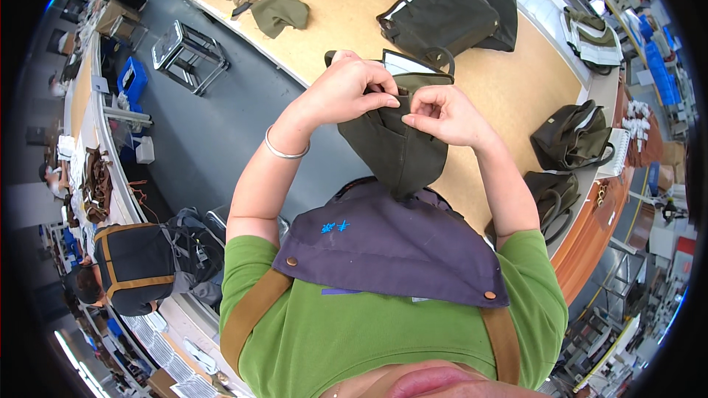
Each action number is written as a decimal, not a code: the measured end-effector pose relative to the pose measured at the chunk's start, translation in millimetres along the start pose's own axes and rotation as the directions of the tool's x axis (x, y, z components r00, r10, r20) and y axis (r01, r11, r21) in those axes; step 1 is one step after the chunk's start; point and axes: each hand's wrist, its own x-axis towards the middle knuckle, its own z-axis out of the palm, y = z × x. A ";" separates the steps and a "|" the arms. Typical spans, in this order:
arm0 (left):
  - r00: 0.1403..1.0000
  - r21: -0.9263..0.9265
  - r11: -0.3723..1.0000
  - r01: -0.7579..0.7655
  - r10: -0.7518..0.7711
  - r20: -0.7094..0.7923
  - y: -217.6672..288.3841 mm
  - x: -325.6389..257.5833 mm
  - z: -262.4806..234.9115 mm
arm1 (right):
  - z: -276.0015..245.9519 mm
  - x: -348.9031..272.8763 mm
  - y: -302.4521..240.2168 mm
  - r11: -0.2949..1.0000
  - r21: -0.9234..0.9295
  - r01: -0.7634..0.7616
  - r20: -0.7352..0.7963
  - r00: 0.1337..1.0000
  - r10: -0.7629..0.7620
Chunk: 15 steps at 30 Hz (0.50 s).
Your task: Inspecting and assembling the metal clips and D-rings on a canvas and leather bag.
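A dark olive fabric bag (398, 149) hangs in front of my purple apron (383, 247), its side turned toward me. My left hand (352, 87) grips the upper edge, thumb and fingers pinched together. Close beside it, my right hand (447, 113) pinches the same edge with curled fingers. Between the two hands a seam corner of the bag shows. A dark loop handle (441, 59) rises behind my right hand, and a white panel (407, 63) shows at the bag's top. What lies inside the bag is hidden.
The tan worktable (509, 96) spreads ahead and to the right. Dark bags (442, 15) lie at its far side, more bags (571, 136) at the right edge. An olive fabric piece (280, 13) lies far left. A metal stool (190, 55) stands on the floor; a person with a backpack (140, 269) is behind left.
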 end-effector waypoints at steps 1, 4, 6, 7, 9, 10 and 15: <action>1.000 -0.048 0.999 0.024 -0.024 0.004 -0.8 0.5 1.0 | -0.2 -0.9 -0.4 1.000 -0.016 0.000 -0.004 1.000 0.000; 1.000 -0.020 1.000 0.004 -0.004 0.002 -1.2 2.7 -0.8 | -2.0 2.3 3.1 0.996 -0.089 0.022 0.000 1.000 -0.022; 0.996 0.002 0.998 -0.062 0.062 -0.063 -1.5 2.5 2.5 | -1.5 1.4 -2.4 0.993 -0.111 0.042 0.001 0.999 -0.042; 0.991 0.013 0.995 -0.095 0.095 -0.092 -1.6 2.2 3.8 | -0.7 0.8 -4.4 0.991 -0.120 0.050 0.000 0.999 -0.050; 0.995 0.070 0.996 -0.051 0.057 -0.077 -1.6 2.5 3.3 | -0.9 2.4 -5.5 0.980 -0.183 0.079 -0.006 0.997 -0.081; 0.997 0.098 0.995 -0.030 0.037 -0.069 -1.8 2.6 3.4 | -0.6 2.7 -5.6 0.973 -0.213 0.092 -0.008 0.995 -0.095; 0.999 0.109 0.994 0.002 0.002 -0.044 2.6 4.3 1.7 | 0.7 1.3 -11.6 0.968 -0.238 0.084 -0.001 0.996 -0.087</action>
